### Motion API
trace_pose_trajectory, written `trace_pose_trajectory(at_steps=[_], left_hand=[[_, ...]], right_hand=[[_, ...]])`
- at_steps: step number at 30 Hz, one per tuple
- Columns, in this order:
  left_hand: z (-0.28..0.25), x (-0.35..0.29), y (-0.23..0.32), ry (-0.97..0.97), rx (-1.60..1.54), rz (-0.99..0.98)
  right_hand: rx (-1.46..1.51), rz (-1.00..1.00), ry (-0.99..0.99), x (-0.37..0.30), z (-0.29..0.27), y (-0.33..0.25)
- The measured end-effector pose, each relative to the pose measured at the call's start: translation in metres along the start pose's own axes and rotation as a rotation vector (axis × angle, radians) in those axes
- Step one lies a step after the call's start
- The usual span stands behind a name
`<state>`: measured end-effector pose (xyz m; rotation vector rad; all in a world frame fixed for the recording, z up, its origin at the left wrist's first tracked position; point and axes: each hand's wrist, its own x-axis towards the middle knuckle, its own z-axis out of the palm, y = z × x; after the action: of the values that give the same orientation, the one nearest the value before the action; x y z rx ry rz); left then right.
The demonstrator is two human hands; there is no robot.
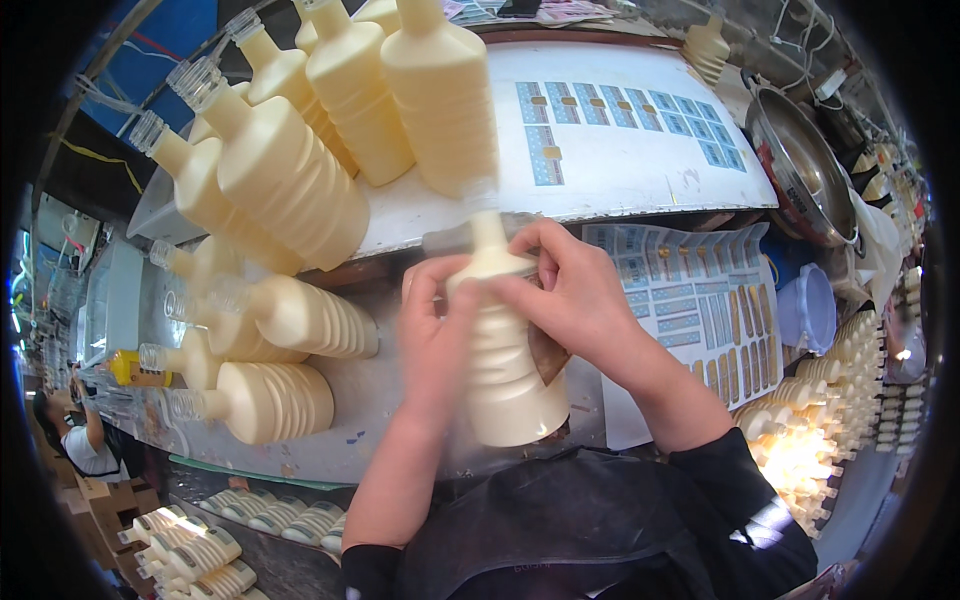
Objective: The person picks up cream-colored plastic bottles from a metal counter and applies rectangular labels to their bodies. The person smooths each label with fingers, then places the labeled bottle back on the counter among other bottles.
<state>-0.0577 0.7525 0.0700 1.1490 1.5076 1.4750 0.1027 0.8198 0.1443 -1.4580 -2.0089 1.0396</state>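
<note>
A cream-coloured plastic bottle (515, 395) with a ribbed body stands a little tilted in front of me, its neck pointing away. My left hand (437, 330), slightly blurred, is closed against the left side of its shoulder. On the other side, my right hand (575, 290) has bent fingers and thumb pinched at the shoulder. Whether a small piece lies between those fingertips is hidden. Below my right hand, a brown patch (546, 352) shows against the bottle's side; I cannot tell what it is.
Tall cream bottles (290, 170) crowd the raised white board (640, 190) at left. Smaller groups lie or lean on the grey table (400, 430). Blue stickers (600, 105) and a sticker sheet (690, 320) are at right, near a metal pan (800, 150) and lilac bucket (806, 310).
</note>
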Motion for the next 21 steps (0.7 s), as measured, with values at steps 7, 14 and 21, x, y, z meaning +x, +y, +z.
trace_pose_trajectory(at_steps=[7, 14, 21], left_hand=[[0.002, 0.0, 0.003, 0.004, -0.107, -0.021], [0.0, -0.003, -0.002, 0.059, -0.32, -0.063], [-0.004, -0.012, 0.003, 0.043, -0.577, -0.233]], right_hand=[[0.03, 0.025, 0.023, -0.002, 0.003, -0.001], [0.026, -0.003, 0.039, -0.002, 0.005, 0.001], [0.096, -0.026, 0.083, -0.002, 0.011, 0.007]])
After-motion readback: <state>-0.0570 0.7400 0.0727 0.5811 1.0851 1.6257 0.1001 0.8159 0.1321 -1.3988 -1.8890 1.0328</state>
